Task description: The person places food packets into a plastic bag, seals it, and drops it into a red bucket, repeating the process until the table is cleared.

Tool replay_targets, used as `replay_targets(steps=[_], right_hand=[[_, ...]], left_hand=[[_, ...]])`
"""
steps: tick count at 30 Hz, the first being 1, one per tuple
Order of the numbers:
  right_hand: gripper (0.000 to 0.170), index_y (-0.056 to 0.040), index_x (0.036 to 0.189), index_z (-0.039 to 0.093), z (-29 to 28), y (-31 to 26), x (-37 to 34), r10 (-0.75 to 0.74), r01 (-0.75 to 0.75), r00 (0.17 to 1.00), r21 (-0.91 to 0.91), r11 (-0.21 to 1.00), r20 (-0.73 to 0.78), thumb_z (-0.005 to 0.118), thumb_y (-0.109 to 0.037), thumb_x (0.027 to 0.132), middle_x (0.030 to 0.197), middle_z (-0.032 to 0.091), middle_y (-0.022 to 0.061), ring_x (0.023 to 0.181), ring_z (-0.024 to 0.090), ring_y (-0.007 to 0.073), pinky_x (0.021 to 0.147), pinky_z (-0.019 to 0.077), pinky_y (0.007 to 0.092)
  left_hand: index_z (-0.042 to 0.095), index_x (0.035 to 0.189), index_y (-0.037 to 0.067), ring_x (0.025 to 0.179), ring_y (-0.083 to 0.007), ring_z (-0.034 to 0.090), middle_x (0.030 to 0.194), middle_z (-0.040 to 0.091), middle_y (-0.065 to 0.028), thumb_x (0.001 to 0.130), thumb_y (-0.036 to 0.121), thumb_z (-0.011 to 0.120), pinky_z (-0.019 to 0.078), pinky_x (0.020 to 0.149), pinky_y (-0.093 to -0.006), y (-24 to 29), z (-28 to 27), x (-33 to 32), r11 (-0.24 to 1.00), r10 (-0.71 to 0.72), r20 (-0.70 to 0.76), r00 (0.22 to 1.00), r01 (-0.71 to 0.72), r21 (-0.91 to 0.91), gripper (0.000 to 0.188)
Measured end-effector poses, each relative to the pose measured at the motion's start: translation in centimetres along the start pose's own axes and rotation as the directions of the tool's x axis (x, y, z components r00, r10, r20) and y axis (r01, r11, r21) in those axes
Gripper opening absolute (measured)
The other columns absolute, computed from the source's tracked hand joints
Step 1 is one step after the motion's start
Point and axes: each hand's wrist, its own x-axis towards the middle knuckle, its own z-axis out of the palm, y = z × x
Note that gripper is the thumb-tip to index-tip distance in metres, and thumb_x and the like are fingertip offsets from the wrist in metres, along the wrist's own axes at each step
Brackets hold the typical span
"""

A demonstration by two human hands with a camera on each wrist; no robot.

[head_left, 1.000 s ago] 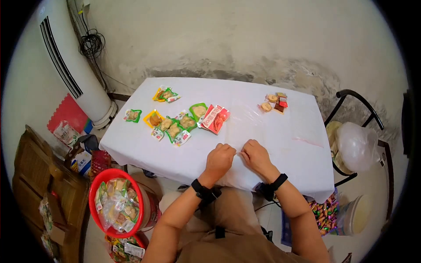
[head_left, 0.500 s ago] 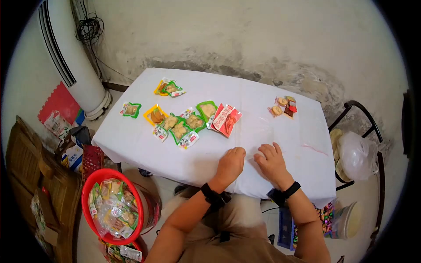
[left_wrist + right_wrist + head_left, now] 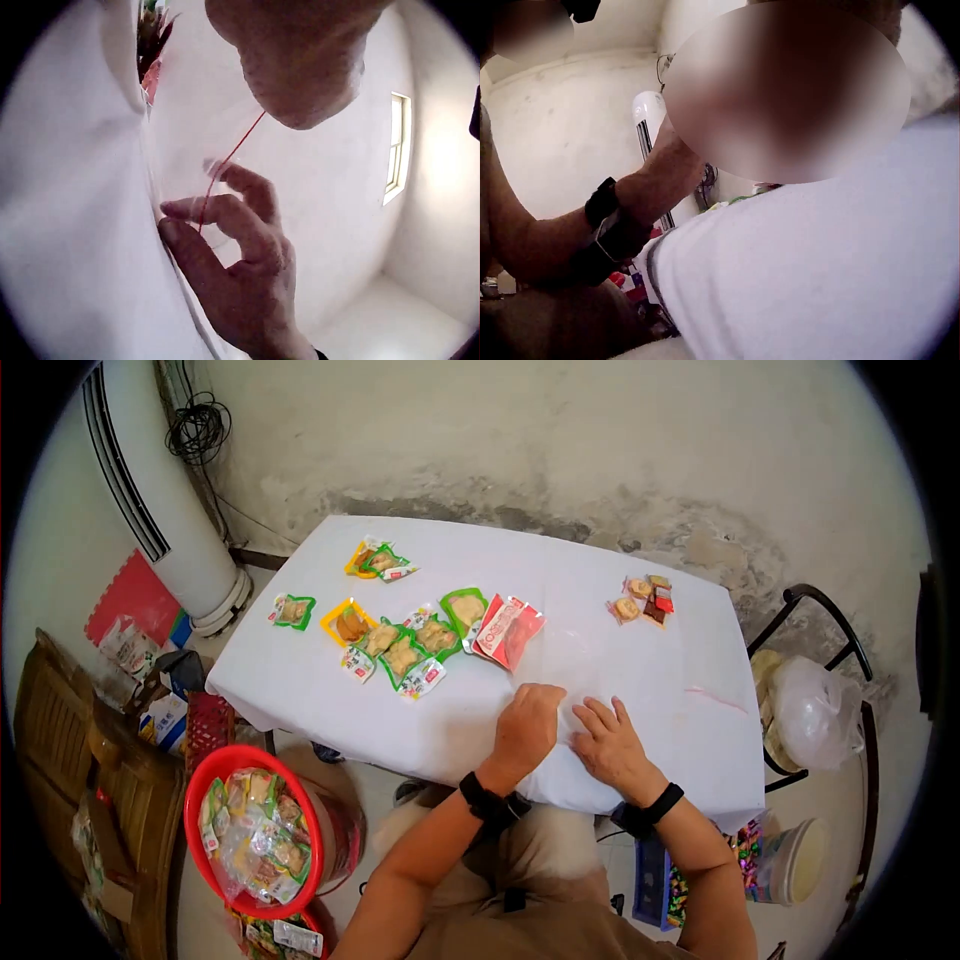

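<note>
My left hand [image 3: 527, 730] is curled over the front of the table and pinches a clear plastic bag with a thin red zip line [image 3: 238, 146]. That line runs from the left hand down to my right hand [image 3: 612, 748]. In the left wrist view, the right hand's fingers are spread against the clear film, the thumb and forefinger tips close together by the cloth. Just beyond the left hand lies a red-and-white snack packet [image 3: 509, 632]. Several green- and yellow-edged vacuum food packs [image 3: 402, 657] lie left of it. A blurred patch hides the left fingers in the right wrist view.
Small wrapped biscuits [image 3: 627, 608] sit at the table's back right, near another red zip strip [image 3: 716, 699]. A red bucket [image 3: 196, 840] of food packs stands at left on the floor. Right of the table are a black-framed chair [image 3: 835, 625] and a blue crate [image 3: 652, 885].
The hands were close together and have come apart, the right hand's fingers spreading out. The head view has shifted slightly. The packs on the table keep their places.
</note>
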Motion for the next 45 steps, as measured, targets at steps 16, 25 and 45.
replay_targets(steps=[16,25,45], right_hand=[[0.033,-0.0006,0.104,0.057,3.4,9.4,14.8,0.195,-0.169,0.98,0.333,0.928,-0.048,0.06,-0.02,0.078,0.095,0.062,0.0188,0.085,0.06,0.0333,0.074,0.0476,0.0377],[0.023,-0.0008,0.09,0.062,8.8,12.2,19.3,0.377,-0.573,0.819,0.609,0.548,0.432,0.065,-0.019,0.077,0.076,0.063,0.0099,0.07,0.059,0.0186,0.065,0.0469,0.0297],[0.011,-0.0061,0.081,0.051,-4.3,3.2,-8.1,0.747,-0.529,0.352,0.778,-0.339,0.565,0.057,-0.012,0.087,0.061,0.056,0.0015,0.041,0.048,0.0075,0.038,0.0419,0.0222]], left_hand=[[0.055,0.082,0.008,0.074,-0.0224,0.055,0.076,0.05,-0.006,0.071,0.007,0.054,0.0484,0.056,-0.0339,-0.4,0.0,-3.1,0.971,0.067,0.42,0.905,-0.156,0.182,0.01],[0.051,0.075,0.01,0.066,-0.0219,0.056,0.071,0.05,-0.005,0.072,0.008,0.054,0.0478,0.052,-0.034,-0.7,-0.7,-2.5,0.951,0.043,0.368,0.929,-0.151,0.271,0.004],[0.057,0.102,0.006,0.07,-0.0306,0.06,0.082,0.061,-0.0123,0.08,0.009,0.057,0.049,0.059,-0.0385,2.5,1.1,-2.7,0.995,-0.091,0.273,0.958,0.074,0.072,0.022]])
